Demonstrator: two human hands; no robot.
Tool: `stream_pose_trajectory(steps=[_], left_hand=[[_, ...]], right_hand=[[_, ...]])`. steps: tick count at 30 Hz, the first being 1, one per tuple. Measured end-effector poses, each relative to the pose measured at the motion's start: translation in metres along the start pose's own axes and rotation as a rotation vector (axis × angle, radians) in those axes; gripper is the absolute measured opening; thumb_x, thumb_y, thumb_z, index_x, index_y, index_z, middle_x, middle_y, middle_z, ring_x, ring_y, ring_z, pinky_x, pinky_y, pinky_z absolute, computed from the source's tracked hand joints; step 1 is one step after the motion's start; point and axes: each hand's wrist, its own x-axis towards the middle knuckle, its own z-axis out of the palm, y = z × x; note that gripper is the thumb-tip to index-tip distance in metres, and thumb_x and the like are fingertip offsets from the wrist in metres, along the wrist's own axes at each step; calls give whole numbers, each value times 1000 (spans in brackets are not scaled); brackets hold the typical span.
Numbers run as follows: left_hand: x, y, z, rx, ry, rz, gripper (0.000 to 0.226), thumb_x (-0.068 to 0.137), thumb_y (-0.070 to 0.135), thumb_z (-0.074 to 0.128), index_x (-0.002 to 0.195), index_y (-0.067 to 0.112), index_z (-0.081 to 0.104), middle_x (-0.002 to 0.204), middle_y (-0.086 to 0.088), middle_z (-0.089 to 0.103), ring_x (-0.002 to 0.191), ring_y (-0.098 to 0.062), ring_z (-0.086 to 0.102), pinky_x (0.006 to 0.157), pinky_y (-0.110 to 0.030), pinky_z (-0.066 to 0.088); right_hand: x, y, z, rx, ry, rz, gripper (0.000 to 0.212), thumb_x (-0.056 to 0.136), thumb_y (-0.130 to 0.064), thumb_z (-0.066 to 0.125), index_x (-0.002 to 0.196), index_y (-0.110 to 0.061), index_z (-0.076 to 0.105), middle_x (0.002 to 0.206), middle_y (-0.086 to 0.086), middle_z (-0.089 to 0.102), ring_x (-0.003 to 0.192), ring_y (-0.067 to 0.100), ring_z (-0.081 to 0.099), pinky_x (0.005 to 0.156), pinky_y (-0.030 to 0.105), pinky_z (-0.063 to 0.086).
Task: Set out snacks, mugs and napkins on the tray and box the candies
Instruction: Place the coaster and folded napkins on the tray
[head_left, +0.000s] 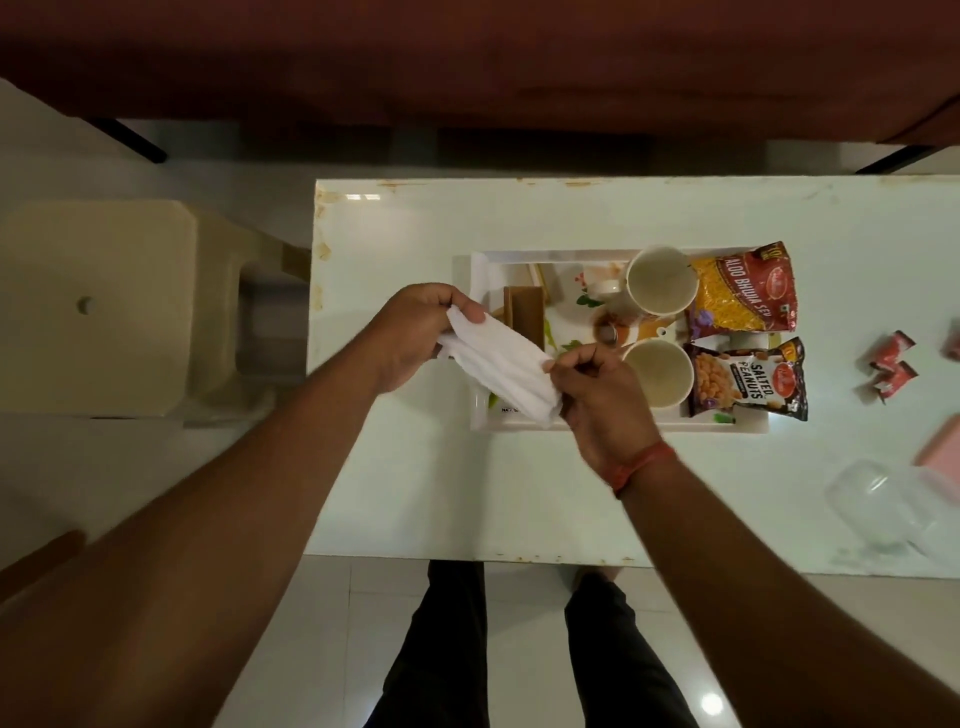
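A beige stool (98, 306) stands on the pale floor at far left, beside a white table (519, 493). Seen from above, two bare arms reach over the table's near edge. The left hand (415, 332) is closed on the upper left end of a white napkin (498, 364), thumb on top. The right hand (602, 395), with a red thread (644, 462) at the wrist, pinches the napkin's lower right end between thumb and fingers. The napkin hangs stretched between both hands, over the left part of a white tray (587, 422) that sits on the table. Behind the napkin, on the tray, stands a brown holder (524, 317). To its right are two cream mugs, both upright: the far mug (661, 280) and the near mug (657, 374), the latter just beside the right hand. Right of the mugs, two snack packs lie on the tray's right end: a sev pack (743, 296) above and a peanuts pack (748, 379) below. Further right, on the bare table, lie small red candies (889, 371), well apart from the tray. A clear box (878, 509) rests near the table's front right, with something pink (940, 447) at the frame edge just beyond it.
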Motion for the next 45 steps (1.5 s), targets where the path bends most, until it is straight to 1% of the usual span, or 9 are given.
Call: stream_pose_trajectory(steps=[4, 7, 11, 19, 23, 27, 30, 40, 45], left_hand=[[19, 33, 9, 54, -135, -91, 20, 93, 14, 58, 86, 3, 73, 96, -10, 68, 91, -25, 64, 82, -35, 55], [36, 54, 27, 401, -120, -71, 31, 92, 31, 65, 100, 2, 72, 102, -11, 68, 95, -25, 64, 85, -34, 54], [55, 67, 58, 858, -78, 73, 22, 87, 10, 66, 107, 5, 72, 113, -10, 68, 107, -25, 62, 93, -36, 53], [83, 48, 86, 1074, 93, 182, 23, 88, 1, 56, 109, 3, 66, 116, -13, 65, 108, -28, 60, 96, -38, 51], [87, 38, 90, 1073, 150, 238, 25, 86, 0, 62, 111, 4, 65, 118, -14, 60, 105, -29, 60, 91, -37, 53], [89, 35, 90, 1066, 210, 235, 28, 85, -1, 61, 112, 8, 64, 120, -12, 56, 104, -29, 60, 91, -39, 53], [91, 34, 89, 1047, 236, 228, 30, 86, -2, 59, 113, 10, 64, 121, -11, 54, 103, -29, 59, 92, -41, 52], [98, 25, 81, 945, 259, 184, 24, 91, 9, 51, 112, 10, 62, 117, -9, 59, 106, -28, 58, 94, -44, 52], [91, 13, 67, 1047, 365, 425, 31, 101, 32, 46, 117, 10, 59, 117, -10, 61, 106, -26, 58, 92, -40, 51]], right_hand=[[-16, 24, 9, 193, 142, 88, 24, 90, 9, 56, 76, -10, 57, 83, 6, 63, 82, 20, 63, 67, 30, 57], [-20, 38, 18, 325, 223, 165, 20, 92, 9, 53, 83, -6, 60, 91, 12, 65, 86, 25, 63, 73, 32, 58], [-14, 45, 31, 527, 291, 265, 13, 94, 7, 52, 96, -2, 61, 100, 16, 66, 90, 27, 65, 71, 31, 58], [5, 54, 39, 734, 354, 365, 20, 93, 11, 50, 87, 1, 66, 92, 16, 68, 84, 24, 65, 75, 32, 58], [11, 60, 41, 590, 448, 307, 19, 89, 10, 56, 74, 2, 65, 82, 16, 67, 80, 26, 64, 71, 33, 59], [16, 64, 44, 435, 583, 312, 20, 87, 4, 64, 103, 15, 59, 106, 28, 67, 96, 36, 69, 75, 36, 61], [23, 61, 45, 322, 634, 292, 18, 84, 3, 65, 100, 5, 57, 104, 25, 64, 94, 37, 68, 74, 39, 62], [33, 55, 34, 23, 556, 328, 18, 83, 0, 57, 101, 1, 54, 95, 16, 59, 84, 30, 60, 77, 37, 52], [15, 46, 22, -175, 529, 248, 25, 90, -11, 57, 114, -5, 53, 117, 18, 64, 105, 36, 64, 90, 40, 54]])
